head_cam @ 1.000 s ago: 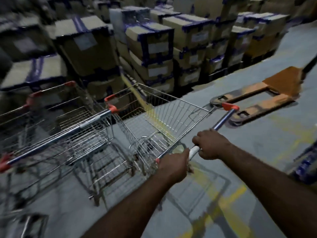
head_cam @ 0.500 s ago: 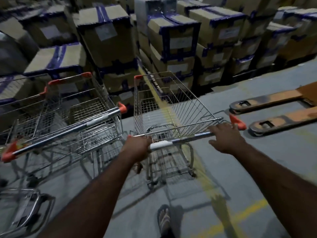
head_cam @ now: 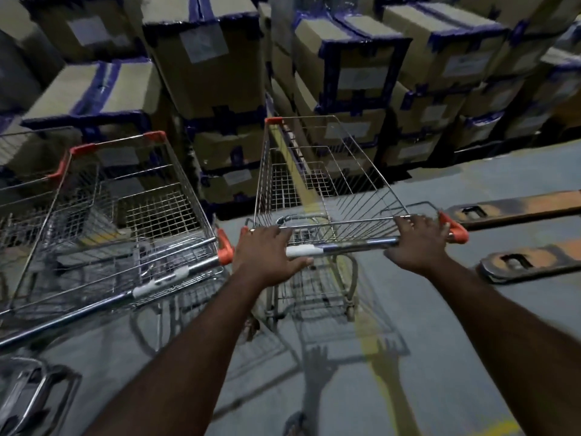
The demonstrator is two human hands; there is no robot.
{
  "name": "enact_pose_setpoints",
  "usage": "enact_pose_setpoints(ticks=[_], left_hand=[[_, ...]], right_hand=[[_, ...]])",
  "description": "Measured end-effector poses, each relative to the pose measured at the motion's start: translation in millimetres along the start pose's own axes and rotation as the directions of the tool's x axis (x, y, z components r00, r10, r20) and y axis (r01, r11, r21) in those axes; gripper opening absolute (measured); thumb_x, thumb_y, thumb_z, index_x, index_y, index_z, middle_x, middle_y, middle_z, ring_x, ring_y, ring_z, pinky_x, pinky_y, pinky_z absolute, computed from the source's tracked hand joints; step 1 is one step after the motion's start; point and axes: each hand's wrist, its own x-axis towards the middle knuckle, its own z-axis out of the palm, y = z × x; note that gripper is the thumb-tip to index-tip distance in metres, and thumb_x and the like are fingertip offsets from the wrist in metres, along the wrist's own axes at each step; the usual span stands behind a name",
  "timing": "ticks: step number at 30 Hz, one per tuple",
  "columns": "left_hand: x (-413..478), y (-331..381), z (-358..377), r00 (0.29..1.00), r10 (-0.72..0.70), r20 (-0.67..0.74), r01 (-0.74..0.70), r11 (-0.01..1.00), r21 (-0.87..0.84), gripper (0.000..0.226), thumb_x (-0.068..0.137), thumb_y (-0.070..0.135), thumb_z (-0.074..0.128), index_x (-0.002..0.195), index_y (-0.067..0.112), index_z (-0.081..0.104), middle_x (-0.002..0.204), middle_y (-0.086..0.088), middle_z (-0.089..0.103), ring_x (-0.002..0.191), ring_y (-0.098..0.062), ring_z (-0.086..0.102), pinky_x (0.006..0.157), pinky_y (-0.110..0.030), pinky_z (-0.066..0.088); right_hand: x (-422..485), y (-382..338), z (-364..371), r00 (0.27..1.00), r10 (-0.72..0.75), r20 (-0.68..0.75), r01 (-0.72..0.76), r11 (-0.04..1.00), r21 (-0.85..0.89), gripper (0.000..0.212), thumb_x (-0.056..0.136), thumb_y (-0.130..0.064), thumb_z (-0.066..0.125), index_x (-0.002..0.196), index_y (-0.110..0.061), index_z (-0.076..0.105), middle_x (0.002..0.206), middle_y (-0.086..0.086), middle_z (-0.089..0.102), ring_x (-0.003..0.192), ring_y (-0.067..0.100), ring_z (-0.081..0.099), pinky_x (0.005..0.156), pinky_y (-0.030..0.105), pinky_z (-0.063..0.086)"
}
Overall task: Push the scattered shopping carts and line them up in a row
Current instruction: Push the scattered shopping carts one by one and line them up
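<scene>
The cart [head_cam: 327, 190] is a tapering basket of thin, shiny steel wire with orange plastic corner caps and a smooth round metal handle [head_cam: 345, 247] bearing a white sleeve. It stands on the grey concrete floor [head_cam: 440, 325] over a faded yellow line [head_cam: 369, 335], nose toward stacked cardboard boxes [head_cam: 355, 73] bound in blue tape. The left hand [head_cam: 267, 250] wraps the handle's left end, thumb beneath; the right hand [head_cam: 418, 243] curls over its right end. A matching second cart [head_cam: 125, 215] stands just beside it, left. Flat orange forks [head_cam: 518, 209] lie to the right.
</scene>
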Motion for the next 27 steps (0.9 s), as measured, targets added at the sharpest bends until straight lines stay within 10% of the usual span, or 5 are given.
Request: enact_pose_setpoints(ticks=[8,19,27], left_hand=[[43.6,-2.8,7.3,0.965,-0.245,-0.091,0.235,0.966,-0.112,0.059,0.095,0.068,0.035,0.14,0.032,0.049,0.135,-0.006,0.053,0.129,-0.029,0.043,0.114,-0.058,0.015],[85.9,-1.5,-5.7,0.903,-0.412,0.118,0.428,0.885,-0.185,0.063,0.101,0.064,0.025,0.15,0.025,0.037,0.16,-0.016,0.029,0.152,-0.038,0.011,0.114,-0.066,-0.015],[13.3,56.4,-3.9,0.871,-0.47,0.144,0.491,0.851,-0.186,0.066,0.099,0.068,0.025,0.145,0.024,0.042,0.158,-0.017,0.031,0.151,-0.038,0.012,0.113,-0.067,-0.016]], right_hand=[[67.2,-39.0,-9.3,0.992,-0.083,0.093,0.068,0.986,0.153,0.122,0.052,-0.107,0.008,0.152,-0.044,0.037,0.168,0.008,0.016,0.155,0.039,0.002,0.114,0.073,-0.01],[117.7,-79.5,-15.5,0.984,-0.086,0.155,0.072,0.993,0.095,0.086,0.088,-0.085,0.025,0.149,-0.028,0.045,0.16,0.017,0.033,0.152,0.045,0.011,0.116,0.072,0.008],[50.1,-37.4,-6.7,0.975,-0.174,0.138,0.169,0.985,0.046,0.086,0.086,-0.088,0.023,0.141,-0.03,0.054,0.157,0.017,0.04,0.151,0.045,0.017,0.111,0.078,-0.005]])
